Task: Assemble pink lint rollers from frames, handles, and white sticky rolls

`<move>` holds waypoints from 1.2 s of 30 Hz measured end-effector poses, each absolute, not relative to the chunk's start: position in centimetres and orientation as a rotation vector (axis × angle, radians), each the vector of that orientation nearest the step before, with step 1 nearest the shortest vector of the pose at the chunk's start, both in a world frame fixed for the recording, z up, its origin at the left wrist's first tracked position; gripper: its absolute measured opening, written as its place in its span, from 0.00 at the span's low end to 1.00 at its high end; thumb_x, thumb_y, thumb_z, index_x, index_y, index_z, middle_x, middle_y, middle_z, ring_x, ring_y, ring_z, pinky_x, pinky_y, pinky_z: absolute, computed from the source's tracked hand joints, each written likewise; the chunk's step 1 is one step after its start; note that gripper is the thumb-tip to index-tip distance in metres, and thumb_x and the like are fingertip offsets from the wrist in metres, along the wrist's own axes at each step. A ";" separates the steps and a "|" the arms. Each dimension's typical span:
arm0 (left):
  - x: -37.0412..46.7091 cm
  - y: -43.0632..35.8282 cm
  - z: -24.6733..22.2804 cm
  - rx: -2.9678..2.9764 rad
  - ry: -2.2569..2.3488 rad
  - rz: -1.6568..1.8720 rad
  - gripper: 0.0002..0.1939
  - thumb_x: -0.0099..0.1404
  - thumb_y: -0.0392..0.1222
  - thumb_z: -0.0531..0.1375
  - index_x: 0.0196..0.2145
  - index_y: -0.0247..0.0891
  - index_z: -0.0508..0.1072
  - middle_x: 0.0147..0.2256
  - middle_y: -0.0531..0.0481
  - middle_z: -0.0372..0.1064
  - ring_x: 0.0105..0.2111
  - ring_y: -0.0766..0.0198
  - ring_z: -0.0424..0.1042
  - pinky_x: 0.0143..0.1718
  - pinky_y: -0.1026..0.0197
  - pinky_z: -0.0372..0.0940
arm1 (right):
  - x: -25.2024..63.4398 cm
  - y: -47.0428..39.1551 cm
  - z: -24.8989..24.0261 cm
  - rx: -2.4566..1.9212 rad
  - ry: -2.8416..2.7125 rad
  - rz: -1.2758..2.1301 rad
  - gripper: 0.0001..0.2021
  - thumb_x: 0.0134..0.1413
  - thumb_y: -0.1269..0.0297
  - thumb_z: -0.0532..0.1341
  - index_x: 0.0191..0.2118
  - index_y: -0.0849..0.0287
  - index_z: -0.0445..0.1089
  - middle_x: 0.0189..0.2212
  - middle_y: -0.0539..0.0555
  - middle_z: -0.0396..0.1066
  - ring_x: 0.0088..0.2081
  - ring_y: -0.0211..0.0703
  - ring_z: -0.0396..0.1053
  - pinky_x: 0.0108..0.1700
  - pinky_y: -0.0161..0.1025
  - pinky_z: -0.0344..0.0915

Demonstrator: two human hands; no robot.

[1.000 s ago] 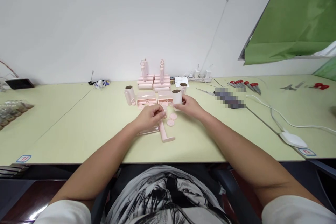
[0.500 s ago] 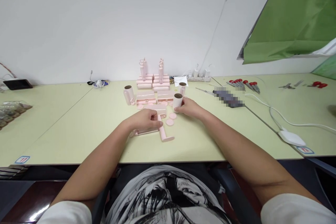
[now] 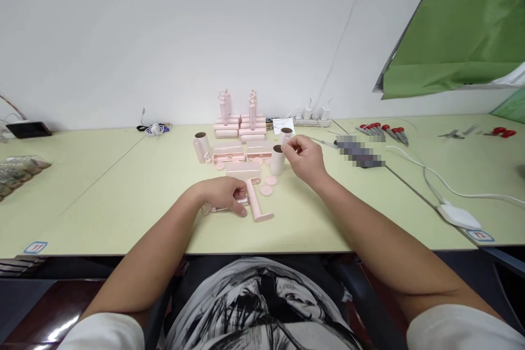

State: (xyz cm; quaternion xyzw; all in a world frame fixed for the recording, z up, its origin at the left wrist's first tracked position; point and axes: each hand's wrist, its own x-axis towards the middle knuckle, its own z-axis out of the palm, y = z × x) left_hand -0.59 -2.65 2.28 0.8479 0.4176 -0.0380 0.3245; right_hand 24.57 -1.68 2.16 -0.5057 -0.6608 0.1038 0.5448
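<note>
My right hand [image 3: 305, 159] pinches at the top edge of a white sticky-paper roll [image 3: 278, 163], which stands upright with its brown core showing. Low over the table, my left hand [image 3: 226, 194] has its thumb apart from its fingers and covers part of a pinkish clear-fronted case [image 3: 219, 209]; whether it touches the case is hidden. Just right of that hand lies a pink lint-roller frame [image 3: 255, 200] with a flat end plate. Two pink discs [image 3: 266, 190] rest beside it. A pinkish translucent cover [image 3: 241, 170] lies behind.
Two more rolls stand upright, one at left [image 3: 201, 147] and one behind the right hand. Pink parts and finished-looking rollers [image 3: 252, 134] are stacked near the wall. Red-handled tools [image 3: 396, 134], a blurred dark object [image 3: 360, 152] and a white cable [image 3: 426, 169] lie at right.
My right hand has moved from the roll's side up to its top edge. My left hand has let go of the pink frame and shifted slightly down and left, thumb apart.
</note>
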 end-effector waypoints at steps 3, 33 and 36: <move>-0.6 -2.7 2.4 2.264 1.068 -0.133 0.15 0.48 0.47 0.65 0.26 0.39 0.62 0.26 0.57 0.60 0.24 0.68 0.57 0.24 0.64 0.50 | 24.5 -2.1 2.1 -1.094 -1.660 0.317 0.12 0.54 0.61 0.58 0.23 0.58 0.63 0.20 0.47 0.59 0.25 0.36 0.57 0.29 0.35 0.54; 0.2 -2.7 2.4 1.645 0.879 1.004 0.17 0.57 0.49 0.63 0.30 0.40 0.57 0.15 0.64 0.55 0.10 0.74 0.55 0.11 0.69 0.48 | 19.0 -3.9 -1.5 -0.968 -2.644 0.366 0.11 0.61 0.64 0.58 0.43 0.59 0.76 0.40 0.58 0.71 0.38 0.45 0.69 0.40 0.40 0.62; 0.4 -2.9 2.5 1.655 0.876 1.006 0.18 0.57 0.49 0.63 0.30 0.41 0.57 0.15 0.64 0.54 0.10 0.74 0.54 0.11 0.69 0.47 | 18.0 -4.1 -2.0 -0.927 -2.559 0.398 0.11 0.63 0.64 0.56 0.40 0.59 0.76 0.39 0.58 0.71 0.42 0.47 0.68 0.43 0.41 0.62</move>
